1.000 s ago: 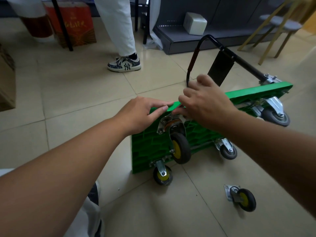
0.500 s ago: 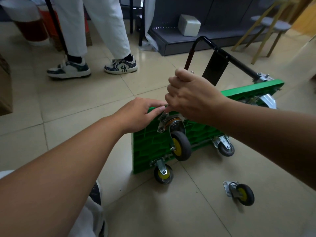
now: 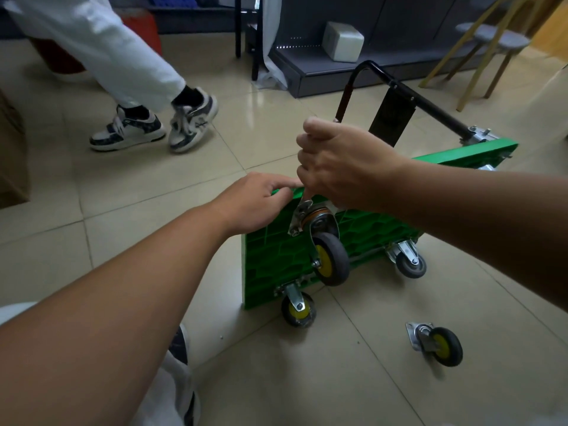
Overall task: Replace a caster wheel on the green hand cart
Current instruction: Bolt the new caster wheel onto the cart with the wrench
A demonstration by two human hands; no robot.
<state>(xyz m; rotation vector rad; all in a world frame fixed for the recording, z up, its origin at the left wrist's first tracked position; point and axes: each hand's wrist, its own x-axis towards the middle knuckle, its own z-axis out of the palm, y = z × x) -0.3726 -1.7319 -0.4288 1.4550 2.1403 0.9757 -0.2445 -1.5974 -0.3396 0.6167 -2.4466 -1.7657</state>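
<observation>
The left hand (image 3: 255,201) lies with its fingers straight along the top edge of the cart (image 3: 270,250), its fingertips almost meeting the right hand (image 3: 341,167). The right hand is closed in a fist just above that edge. It grips a slim tool (image 3: 308,196), of which only the lower end shows, reaching down to the metal plate of the caster (image 3: 330,259) right below the fist. That caster hangs from the cart's ribbed green underside, its grey wheel with a yellow hub pointing down.

The cart stands on its long side on the tiled floor (image 3: 123,247), with its underside towards the wearer. A second caster (image 3: 298,309) sits at the corner below the left hand and touches the floor. A third (image 3: 410,262) is below the right forearm. A loose caster (image 3: 439,345) lies on the tiles nearer the wearer, under the right arm and apart from the cart.

Beyond the right hand the black handle (image 3: 430,109) juts out from the cart's far end. Farther back are a grey shelf base (image 3: 307,72) with a white box (image 3: 342,41) on it, and wooden-legged stools (image 3: 491,41) to the right. Beyond the left hand a person in white trousers and sneakers (image 3: 129,132) is mid-step.
</observation>
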